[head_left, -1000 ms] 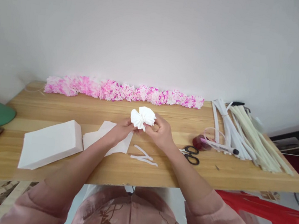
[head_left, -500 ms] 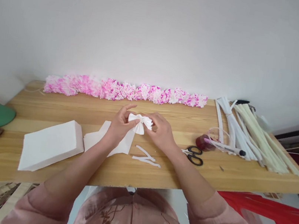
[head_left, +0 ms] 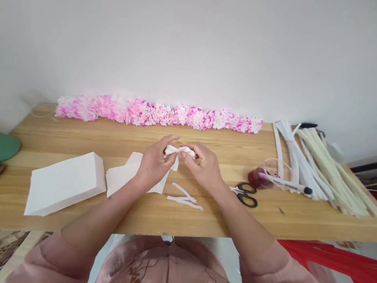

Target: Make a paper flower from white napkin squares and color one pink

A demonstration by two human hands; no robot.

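Over the middle of the wooden table (head_left: 69,133), both my hands pinch a small white tissue bundle (head_left: 179,152), gathered at its centre like a bow. My left hand (head_left: 154,161) grips its left side, with the forefinger stretched out above. My right hand (head_left: 202,165) closes on its right side. Beneath my hands lie loose white tissue sheets (head_left: 122,176) and a few cut white strips (head_left: 183,198).
A thick stack of white tissue (head_left: 64,182) lies at the left. A row of pink-and-white paper flowers (head_left: 157,113) lines the wall. Black scissors (head_left: 246,193), a red cup (head_left: 257,178), a pen (head_left: 290,185) and a bundle of white sticks (head_left: 319,168) sit at the right.
The fanned-out tissue has been squeezed smaller between my fingers and brought lower, toward the table. My left hand shifted onto its left side.
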